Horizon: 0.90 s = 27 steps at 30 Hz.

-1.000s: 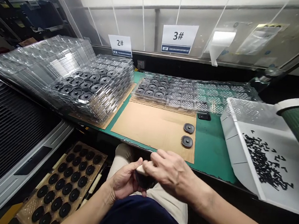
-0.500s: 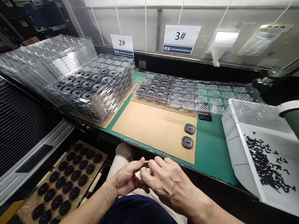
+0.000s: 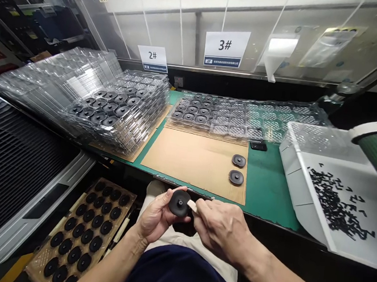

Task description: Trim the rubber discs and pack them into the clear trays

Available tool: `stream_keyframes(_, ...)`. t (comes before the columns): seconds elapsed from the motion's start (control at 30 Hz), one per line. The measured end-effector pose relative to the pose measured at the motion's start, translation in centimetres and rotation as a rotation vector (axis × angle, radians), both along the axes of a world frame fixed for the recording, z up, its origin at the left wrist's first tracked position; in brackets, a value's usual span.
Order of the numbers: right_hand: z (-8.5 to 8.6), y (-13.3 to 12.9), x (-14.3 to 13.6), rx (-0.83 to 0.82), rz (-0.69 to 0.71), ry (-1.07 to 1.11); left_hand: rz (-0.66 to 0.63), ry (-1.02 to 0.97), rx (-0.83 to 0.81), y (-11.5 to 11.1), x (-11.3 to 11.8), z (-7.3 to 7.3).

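My left hand point(image 3: 157, 216) is closed around the edge of a black disc-shaped part point(image 3: 179, 203) with a small raised hub at its middle, held above my lap. In my right hand point(image 3: 218, 222) is a small cream-coloured tool with a flat end point(image 3: 192, 205). Its tip meets or nearly meets the right rim of the disc; I cannot tell which. Most of this tool is hidden by my fingers. Two similar black parts, an upper one point(image 3: 239, 160) and a lower one point(image 3: 236, 178), lie on the cardboard sheet point(image 3: 186, 158) in front of me.
Stacked clear trays point(image 3: 136, 126) with black parts stand at the left. More trays point(image 3: 234, 119) lie along the back. A white bin point(image 3: 293, 170) with small black scraps is at the right. Low at the left sits a tray of black discs point(image 3: 61, 231).
My hands have moved slightly apart. The disc has turned so its hub side faces up, and the cream tool has shifted right to its rim.
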State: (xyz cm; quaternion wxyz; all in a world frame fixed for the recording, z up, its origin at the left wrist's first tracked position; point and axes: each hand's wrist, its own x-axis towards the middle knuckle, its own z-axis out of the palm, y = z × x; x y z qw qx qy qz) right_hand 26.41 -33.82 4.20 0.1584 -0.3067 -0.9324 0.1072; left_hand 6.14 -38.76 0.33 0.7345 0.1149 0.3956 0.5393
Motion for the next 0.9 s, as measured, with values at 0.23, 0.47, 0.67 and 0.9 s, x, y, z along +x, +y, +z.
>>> stream_keyframes(0.23, 1.3, 0.3, -0.8, 0.112, 0.066, -0.102, -0.203, -0.016, -0.071, 0.0, 0.5, -1.2)
stream_keyframes(0.47, 1.4, 1.2, -1.0, 0.176, 0.174, -0.011, -0.064, -0.185, -0.004, -0.1, 0.9, -0.9)
stream_keyframes(0.67, 1.2, -0.3, -1.6, -0.443, -0.117, 0.204, 0.125, 0.058, 0.202, -0.2, 1.0, 0.8)
stream_keyframes(0.9, 2.0, -0.6, -2.3, -0.289, -0.084, 0.232, 0.263, 0.189, 0.315, -0.3, 0.6, 1.6)
